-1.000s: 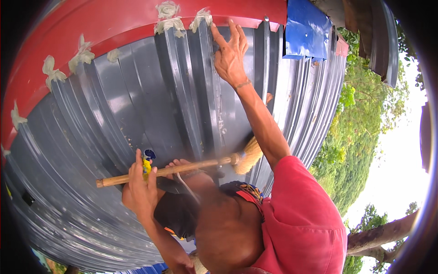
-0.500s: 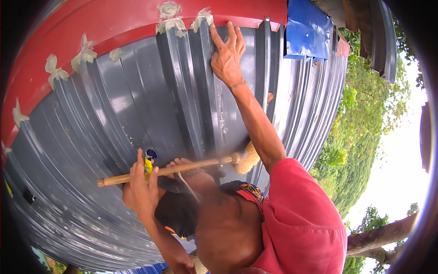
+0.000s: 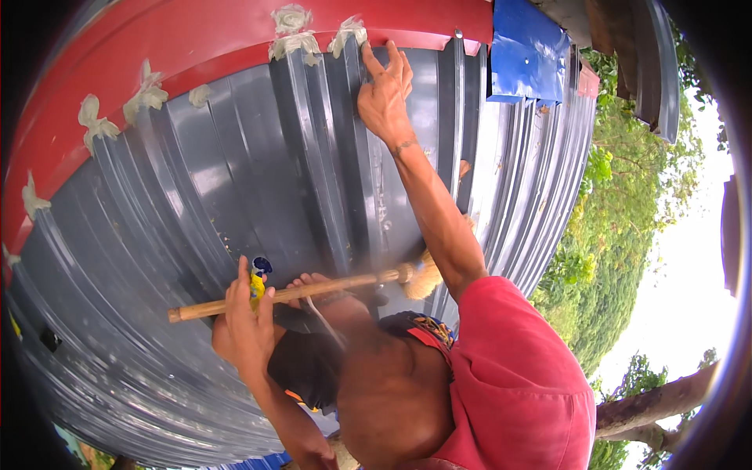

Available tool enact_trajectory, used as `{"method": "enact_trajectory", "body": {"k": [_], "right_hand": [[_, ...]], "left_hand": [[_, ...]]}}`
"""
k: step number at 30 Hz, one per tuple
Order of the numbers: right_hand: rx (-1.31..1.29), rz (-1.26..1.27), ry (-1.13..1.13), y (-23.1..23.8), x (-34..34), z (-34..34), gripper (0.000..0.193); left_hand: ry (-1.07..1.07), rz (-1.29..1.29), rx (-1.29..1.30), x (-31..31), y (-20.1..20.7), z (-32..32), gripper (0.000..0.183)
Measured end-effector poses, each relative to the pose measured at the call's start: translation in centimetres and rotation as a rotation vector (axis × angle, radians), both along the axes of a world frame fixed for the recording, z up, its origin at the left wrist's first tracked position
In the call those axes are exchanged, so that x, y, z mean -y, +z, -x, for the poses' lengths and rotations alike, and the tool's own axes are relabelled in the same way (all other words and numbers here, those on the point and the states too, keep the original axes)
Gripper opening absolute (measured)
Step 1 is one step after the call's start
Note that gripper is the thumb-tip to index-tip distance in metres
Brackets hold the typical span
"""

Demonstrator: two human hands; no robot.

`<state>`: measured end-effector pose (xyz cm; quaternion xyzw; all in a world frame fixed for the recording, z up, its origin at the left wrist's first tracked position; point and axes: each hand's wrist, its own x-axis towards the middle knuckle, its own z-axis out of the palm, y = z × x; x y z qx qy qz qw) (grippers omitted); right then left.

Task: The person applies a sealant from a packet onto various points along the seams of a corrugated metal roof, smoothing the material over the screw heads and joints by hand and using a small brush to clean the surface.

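Head view shows right hand [image 3: 384, 94] fingers spread, gripping nothing visible, at red flashing [image 3: 407, 17]; left hand [image 3: 247, 333], fingers parted, overlaps broom handle [image 3: 345, 283]; whether held cannot be determined.

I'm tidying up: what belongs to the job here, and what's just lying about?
Likely job things:
- red trim, at the right hand
- pale patches along it
- ridged grey sheeting

Probably lying about:
- broom
- perhaps yellow-and-blue item by the left hand; grip unclear
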<state>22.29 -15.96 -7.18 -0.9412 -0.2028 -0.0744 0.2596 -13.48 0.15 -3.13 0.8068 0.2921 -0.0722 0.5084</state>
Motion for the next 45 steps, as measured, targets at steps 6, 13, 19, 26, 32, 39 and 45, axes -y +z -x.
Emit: {"method": "enact_trajectory", "body": {"k": [6, 13, 19, 26, 32, 39, 45], "right_hand": [[-0.206, -0.221, -0.105, 0.8, -2.4, 0.7, 0.072], [-0.016, -0.093, -0.075, 0.9, -3.8, 1.2, 0.075], [0.293, 0.123, 0.018, 0.9, -4.5, 1.1, 0.071], [0.367, 0.163, 0.086, 1.7, -4.3, 1.5, 0.068], [0.339, 0.142, 0.025, 1.0, -3.8, 0.3, 0.066], [0.452, 0.222, 0.078, 1.2, -3.6, -0.6, 0.069], [0.503, 0.276, 0.052, 1.5, 0.0, -2.4, 0.070]], "left_hand": [[-0.008, -0.013, -0.032, -0.2, 0.0, 0.3, 0.061], [-0.046, -0.060, -0.018, -0.5, -1.0, 0.8, 0.062], [-0.028, -0.002, -0.007, -0.5, -0.8, 0.5, 0.061], [-0.012, 0.002, -0.027, -0.5, -0.3, 0.6, 0.062], [-0.043, -0.053, -0.029, -0.5, -0.6, 0.8, 0.062], [-0.052, -0.099, -0.018, -0.6, -0.9, 1.1, 0.063], [-0.043, -0.116, -0.042, -0.5, -0.8, 1.2, 0.062]]}}
